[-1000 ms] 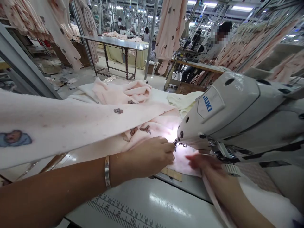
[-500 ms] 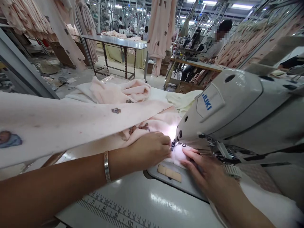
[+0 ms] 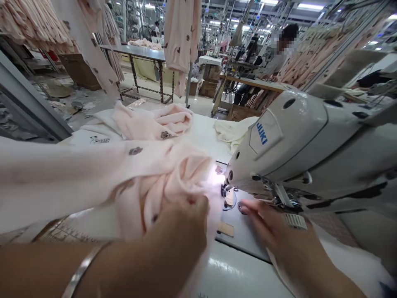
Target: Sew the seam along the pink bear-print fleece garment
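My left hand (image 3: pixel 178 231) is closed on pale pink fleece fabric (image 3: pixel 161 174) printed with small brown figures, just left of the needle area. The hand is blurred and its fingertips are partly hidden in the folds. Some of the cloth lies beside the lit presser foot (image 3: pixel 223 190) of a white sewing machine (image 3: pixel 288 136). My right hand (image 3: pixel 279 234) rests by the bare metal bed plate (image 3: pixel 238 229), fingers stretched out and nothing visible between them. Its fingertips are right of the presser foot, below the machine head.
Bunched pink cloth (image 3: pixel 139 120) lies at the table's far side, and a cream piece (image 3: pixel 232 130) sits behind the machine. A metal post (image 3: pixel 31 91) slants at left. Pink garments (image 3: pixel 181 37) hang ahead. Another person (image 3: pixel 283 45) sits at a machine beyond.
My left hand has drawn the pink fabric left and toward me, away from the presser foot, uncovering the bed plate. My right hand stays close to the same spot, with no cloth under its fingertips.
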The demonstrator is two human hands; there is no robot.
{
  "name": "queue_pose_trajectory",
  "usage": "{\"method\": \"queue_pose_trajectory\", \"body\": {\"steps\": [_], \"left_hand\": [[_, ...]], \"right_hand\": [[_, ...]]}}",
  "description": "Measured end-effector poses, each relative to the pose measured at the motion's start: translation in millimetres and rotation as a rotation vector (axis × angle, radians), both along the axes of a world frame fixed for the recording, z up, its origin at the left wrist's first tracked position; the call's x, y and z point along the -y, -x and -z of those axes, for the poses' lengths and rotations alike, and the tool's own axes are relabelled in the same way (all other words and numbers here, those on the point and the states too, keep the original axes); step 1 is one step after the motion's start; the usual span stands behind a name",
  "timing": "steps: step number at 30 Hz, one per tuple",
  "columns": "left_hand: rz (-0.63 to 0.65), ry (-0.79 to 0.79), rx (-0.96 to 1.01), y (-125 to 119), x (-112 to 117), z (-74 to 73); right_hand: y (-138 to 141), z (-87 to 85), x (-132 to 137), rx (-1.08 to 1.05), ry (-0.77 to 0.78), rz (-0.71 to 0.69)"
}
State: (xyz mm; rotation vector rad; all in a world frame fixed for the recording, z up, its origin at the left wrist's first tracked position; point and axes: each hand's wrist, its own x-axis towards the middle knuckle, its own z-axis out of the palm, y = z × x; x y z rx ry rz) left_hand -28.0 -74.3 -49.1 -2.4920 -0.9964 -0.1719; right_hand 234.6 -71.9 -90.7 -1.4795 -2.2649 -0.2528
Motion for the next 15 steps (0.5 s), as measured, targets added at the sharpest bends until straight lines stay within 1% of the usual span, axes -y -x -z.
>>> {"method": "queue_pose_trajectory", "body": {"steps": [1, 2, 3, 4, 5, 6, 8, 10, 12, 15], "left_hand": [[-0.018, 0.027, 0.072, -5, 12, -0.6], [0.061, 0.067, 0.118, -9, 21, -1.3], [0.123, 0.109, 0.148, -11, 25, -1.8], [0.178, 0.152, 0.157, -11, 26, -2.2], [0.227, 0.19, 0.141, -10, 25, -2.1], [0.241, 0.225, 0.117, -8, 22, -1.6], [0.244, 0.311, 0.091, -3, 16, 0.1], [0.257, 0.386, 0.101, 2, 10, 1.3], [0.255, 0.41, 0.137, 4, 3, 0.5], [0.245, 0.411, 0.146, 2, -11, -4.1]], "right_hand": [[11, -9.9, 7, 0.041, 0.005, -0.131], [22, -18.8, 13, 0.046, -0.015, -0.242], [33, -25.8, 19, -0.002, 0.064, -0.405], [42, -30.5, 23, -0.056, 0.112, -0.497], [50, -32.9, 27, -0.094, 0.15, -0.549], [55, -33.4, 29, -0.125, 0.191, -0.579], [58, -30.7, 31, -0.122, 0.219, -0.566], [56, -26.5, 30, -0.103, 0.213, -0.552], [52, -23.2, 28, -0.076, 0.175, -0.521], [49, -19.9, 23, -0.017, 0.141, -0.43]]}}
